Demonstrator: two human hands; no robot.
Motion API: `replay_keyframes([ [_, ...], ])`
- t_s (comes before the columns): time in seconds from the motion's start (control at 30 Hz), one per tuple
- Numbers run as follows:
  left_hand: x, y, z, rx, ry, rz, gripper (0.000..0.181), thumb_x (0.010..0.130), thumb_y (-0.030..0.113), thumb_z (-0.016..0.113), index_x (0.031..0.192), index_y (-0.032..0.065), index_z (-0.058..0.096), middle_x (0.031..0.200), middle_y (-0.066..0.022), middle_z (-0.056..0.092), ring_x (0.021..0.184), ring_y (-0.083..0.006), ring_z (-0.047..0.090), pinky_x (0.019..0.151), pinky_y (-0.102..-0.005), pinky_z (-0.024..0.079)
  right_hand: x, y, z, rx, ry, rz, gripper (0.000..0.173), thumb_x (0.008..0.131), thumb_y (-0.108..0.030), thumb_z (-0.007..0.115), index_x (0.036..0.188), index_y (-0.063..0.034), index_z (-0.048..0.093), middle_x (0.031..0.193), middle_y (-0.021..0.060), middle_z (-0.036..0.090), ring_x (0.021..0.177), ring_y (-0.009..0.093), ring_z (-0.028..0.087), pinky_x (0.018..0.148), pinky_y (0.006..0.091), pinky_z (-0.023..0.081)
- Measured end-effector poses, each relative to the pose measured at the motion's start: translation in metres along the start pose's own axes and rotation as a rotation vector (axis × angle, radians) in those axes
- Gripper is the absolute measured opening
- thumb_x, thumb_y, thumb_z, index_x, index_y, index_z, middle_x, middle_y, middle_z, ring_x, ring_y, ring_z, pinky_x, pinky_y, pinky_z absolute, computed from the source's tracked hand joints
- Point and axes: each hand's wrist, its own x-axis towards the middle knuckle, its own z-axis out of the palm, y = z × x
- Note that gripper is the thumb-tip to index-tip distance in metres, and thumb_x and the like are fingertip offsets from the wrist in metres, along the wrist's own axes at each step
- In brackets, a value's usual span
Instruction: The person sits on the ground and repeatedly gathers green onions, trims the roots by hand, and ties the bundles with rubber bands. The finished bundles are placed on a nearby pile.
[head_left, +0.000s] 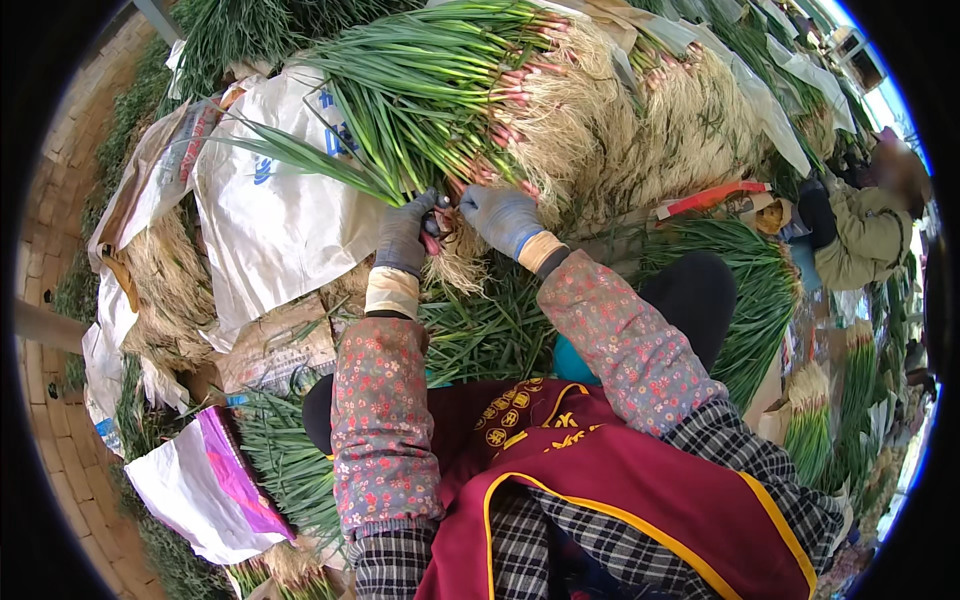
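Observation:
My left hand (405, 232), in a grey glove, is closed around a small bunch of green garlic plants (322, 162). Their long leaves stretch to the upper left. Reddish bulbs (430, 241) and pale roots (459, 268) hang on the right of that hand. My right hand (501, 216), also gloved, is close beside the bulbs with its fingers bent. Its fingertips are partly hidden, so a grip on a stem cannot be made out. Just beyond both hands lies a large heap of green garlic (442, 71), with its tangled roots (577, 112) to the right.
A white woven sack (277, 217) covers part of the heap on the left. Loose cut leaves (487, 337) lie below my hands. More leafy plants (742, 292) are by my right knee. Another white and purple sack (217, 480) lies lower left. A person (862, 225) sits at the right.

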Motion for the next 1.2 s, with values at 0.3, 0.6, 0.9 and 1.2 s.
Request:
replay_keyframes([
  [0.3, -0.021, 0.017, -0.047, -0.184, -0.148, 0.003, 0.019, 0.090, 0.014, 0.061, 0.100, -0.0020, 0.062, 0.079, -0.0099, 0.065, 0.048, -0.0113, 0.051, 0.041, -0.0230, 0.041, -0.003, 0.022, -0.012, -0.433, -0.318, -0.018, 0.033, 0.093, -0.032, 0.044, 0.116, -0.0136, 0.060, 0.102, 0.0107, 0.067, 0.091, 0.033, 0.063, 0.078, 0.0444, 0.049],
  [0.6, -0.025, 0.021, -0.015, -0.251, -0.365, -0.058, 0.025, 0.094, 0.013, 0.053, 0.110, -0.0054, 0.057, 0.092, -0.0140, 0.067, 0.060, -0.0134, 0.058, 0.053, -0.0241, 0.050, -0.033, 0.020, 0.068, 0.778, -0.033, -0.345, 0.033, 0.087, -0.032, 0.063, 0.112, -0.0096, 0.061, 0.102, 0.0133, 0.065, 0.090, 0.031, 0.062, 0.079, 0.0360, 0.050],
  [0.9, -0.028, 0.006, -0.031, 0.281, -0.036, 0.194, 0.009, 0.085, 0.007, 0.061, 0.082, -0.0018, 0.061, 0.061, -0.0059, 0.061, 0.044, -0.0137, 0.053, 0.039, -0.0239, 0.041, -0.058, -0.023, -0.035, 0.170, -0.054, -0.031, 0.033, 0.091, -0.038, 0.049, 0.097, -0.0101, 0.065, 0.088, 0.0127, 0.067, 0.083, 0.033, 0.063, 0.075, 0.0435, 0.048],
  [1.2, -0.035, 0.015, -0.025, 0.297, -0.202, 0.125, 0.013, 0.087, 0.010, 0.059, 0.080, -0.0010, 0.062, 0.056, -0.0030, 0.055, 0.045, -0.0122, 0.049, 0.044, -0.0245, 0.038, 0.007, -0.018, -0.047, 0.172, 0.304, 0.141, 0.032, 0.089, -0.040, 0.052, 0.098, -0.0118, 0.065, 0.093, 0.0125, 0.067, 0.085, 0.035, 0.062, 0.077, 0.0421, 0.048],
])
